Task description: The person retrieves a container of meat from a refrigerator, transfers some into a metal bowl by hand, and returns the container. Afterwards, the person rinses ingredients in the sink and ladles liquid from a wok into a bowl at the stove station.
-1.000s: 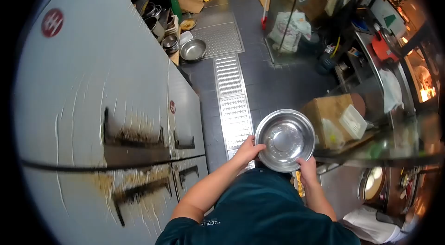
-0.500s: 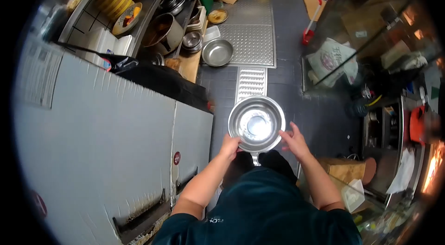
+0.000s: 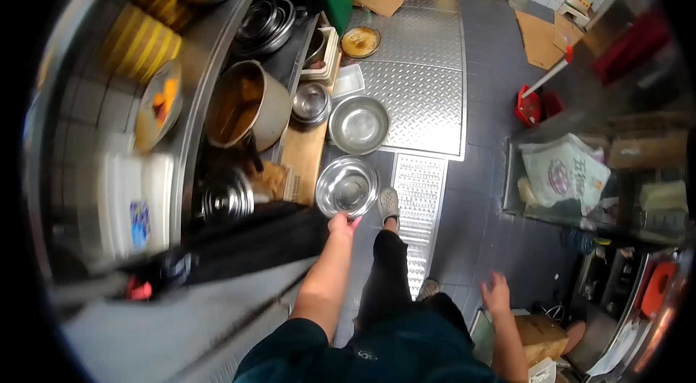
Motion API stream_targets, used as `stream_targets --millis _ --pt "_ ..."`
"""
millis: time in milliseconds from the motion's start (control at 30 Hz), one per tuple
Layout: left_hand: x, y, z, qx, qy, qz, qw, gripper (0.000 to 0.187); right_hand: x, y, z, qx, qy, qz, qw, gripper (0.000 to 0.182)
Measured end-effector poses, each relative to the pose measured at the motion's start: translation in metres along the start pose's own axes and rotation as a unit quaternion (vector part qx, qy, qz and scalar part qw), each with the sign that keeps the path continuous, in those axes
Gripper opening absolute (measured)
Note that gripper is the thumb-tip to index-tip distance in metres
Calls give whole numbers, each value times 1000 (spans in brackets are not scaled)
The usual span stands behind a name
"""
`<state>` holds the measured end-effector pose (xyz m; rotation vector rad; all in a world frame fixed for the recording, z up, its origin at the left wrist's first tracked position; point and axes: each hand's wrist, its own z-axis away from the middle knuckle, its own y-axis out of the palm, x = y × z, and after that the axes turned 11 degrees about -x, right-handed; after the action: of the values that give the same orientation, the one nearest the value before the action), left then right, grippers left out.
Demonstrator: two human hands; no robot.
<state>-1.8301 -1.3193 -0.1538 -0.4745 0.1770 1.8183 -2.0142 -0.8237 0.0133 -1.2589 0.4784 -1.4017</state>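
Observation:
A shiny round metal basin (image 3: 346,186) is in my left hand (image 3: 341,223), which grips its near rim with the thumb on top. My left arm stretches forward, and the basin hangs over the floor beside the low shelf. Just beyond it lies a second, larger metal basin (image 3: 359,125) on the floor. My right hand (image 3: 496,291) is out to the right, away from the basin. Its fingers are slightly blurred but look apart, with nothing in them.
A tall pot (image 3: 257,111) with brown residue and stacked metal bowls (image 3: 312,102) fill the shelving on the left. Ahead are a white plastic tub (image 3: 349,80) and a ridged metal drain cover (image 3: 424,198). A red dustpan (image 3: 529,106) and a white plastic bag (image 3: 565,174) are on the right.
The basin has moved forward and left in my left hand, close to the larger basin. My right hand has let go and swung right. My view has shifted toward the shelving, and one foot has stepped forward.

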Motion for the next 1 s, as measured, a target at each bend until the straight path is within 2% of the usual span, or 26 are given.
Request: stream_targets --millis 33,100,167,267,400,500,600,700,733,767,800,867,900,933,967,1000 --pt "-16 27 -31 -7 -7 12 1000 32 -24 27 -9 17 -7 56 998 59" --pt "-54 87 -76 -63 -7 20 998 33 -22 41 -31 117 93 98 984 60" --pt "-85 129 -139 -75 -10 44 996 35 -4 38 -40 149 193 36 969 58" --pt "-142 190 -208 -34 31 73 996 36 -98 86 -18 151 320 -37 935 42" --pt "-224 254 -275 -21 62 130 989 32 -35 51 -53 98 436 -153 882 36" --pt "-259 282 -302 10 93 187 978 24 -11 39 -72 111 391 -86 909 33" --pt "-259 292 -282 -4 114 125 986 35 -11 30 -87 147 435 -117 881 40" --pt "-219 273 -256 17 74 -91 993 62 0 25 -110 166 395 -137 893 38" --pt "-186 260 -276 -3 79 -62 995 46 7 26 -121 159 393 -128 896 36" --pt "-172 248 -255 35 13 -126 991 32 20 29 -134 150 391 -120 900 34" --pt "-149 239 -214 49 35 -119 991 32 30 28 -144 139 387 -113 905 32" --pt "-100 199 -165 69 28 -189 979 36 4 47 -160 131 264 -111 949 34" --pt "-77 174 -135 77 42 -223 971 26 -9 53 -170 127 195 -108 967 35" --pt "-48 141 -130 54 72 -338 937 31 72 21 -202 156 262 -106 946 40" --pt "-34 107 -93 131 66 -308 940 31 74 22 -215 152 176 -57 971 42" --pt "-22 75 -61 134 106 -386 906 30 77 28 -232 145 83 -8 986 44"
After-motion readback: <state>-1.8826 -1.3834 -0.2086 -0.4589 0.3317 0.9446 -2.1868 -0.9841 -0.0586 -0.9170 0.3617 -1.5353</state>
